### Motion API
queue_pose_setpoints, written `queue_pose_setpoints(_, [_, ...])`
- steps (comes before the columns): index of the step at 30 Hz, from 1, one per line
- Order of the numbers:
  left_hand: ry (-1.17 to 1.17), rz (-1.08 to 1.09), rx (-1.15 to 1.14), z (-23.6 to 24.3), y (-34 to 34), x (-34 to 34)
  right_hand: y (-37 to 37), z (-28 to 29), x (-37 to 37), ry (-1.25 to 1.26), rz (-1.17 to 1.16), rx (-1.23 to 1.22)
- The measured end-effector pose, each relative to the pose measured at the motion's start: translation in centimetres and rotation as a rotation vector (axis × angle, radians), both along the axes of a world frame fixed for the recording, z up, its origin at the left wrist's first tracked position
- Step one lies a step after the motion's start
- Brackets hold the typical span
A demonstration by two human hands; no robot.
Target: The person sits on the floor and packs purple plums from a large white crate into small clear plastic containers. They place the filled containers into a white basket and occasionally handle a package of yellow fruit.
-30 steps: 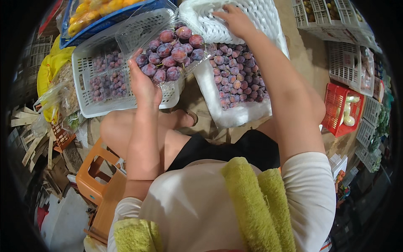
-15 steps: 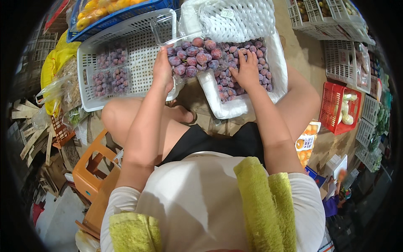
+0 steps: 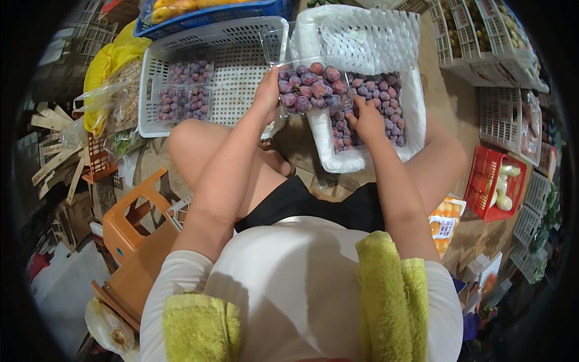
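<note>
A clear plastic clamshell box point(image 3: 329, 108) filled with purple-red plums point(image 3: 309, 87) rests in my left hand point(image 3: 265, 96), which grips it along its left side. Its lid stands raised behind the fruit. To the right is a white crate lined with white foam sheet point(image 3: 329, 142), holding many loose plums point(image 3: 386, 102). Over these plums, close to the clamshell's right edge, my right hand point(image 3: 368, 122) reaches down with thumb and fingers apart. No plum shows in its grasp, though its fingertips are partly lost among the fruit.
At the left, a white perforated basket point(image 3: 241, 78) holds several packed plum boxes point(image 3: 184, 90). Behind it stands a blue crate point(image 3: 211, 21) of yellow fruit. A white foam net point(image 3: 368, 42) covers the far part of the plum crate. A red basket point(image 3: 482, 181) stands right, an orange stool point(image 3: 136, 217) left.
My right hand has drawn back a little over the loose plums, its fingers more bent. My left hand still holds the clamshell. The whole view has shifted slightly.
</note>
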State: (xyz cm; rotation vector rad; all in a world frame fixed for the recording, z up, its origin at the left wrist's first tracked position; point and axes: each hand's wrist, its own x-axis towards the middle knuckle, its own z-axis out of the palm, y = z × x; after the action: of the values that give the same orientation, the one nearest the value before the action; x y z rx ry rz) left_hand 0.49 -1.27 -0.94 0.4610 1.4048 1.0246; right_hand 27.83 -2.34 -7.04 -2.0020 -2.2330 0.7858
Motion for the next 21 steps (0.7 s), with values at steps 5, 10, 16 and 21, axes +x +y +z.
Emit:
queue_pose_setpoints(5, [-0.021, 0.010, -0.017, 0.0, -0.2, -0.2, 1.2, -0.7, 1.1, 0.128, -0.016, -0.080])
queue_pose_setpoints(10, [-0.009, -0.012, -0.069, 0.3, 0.1, -0.1, 1.2, -1.3, 0.3, 0.038, -0.165, -0.130])
queue_pose_setpoints(16, [-0.008, -0.015, -0.036, 0.1, 0.0, -0.5, 1.6, 0.1, 3.2, 0.509, -0.392, 0.052])
queue_pose_setpoints(21, [-0.098, 0.014, -0.031, -0.4, -0.1, -0.5, 2.8, 10.0, -1.9, 0.792, -0.200, 0.038])
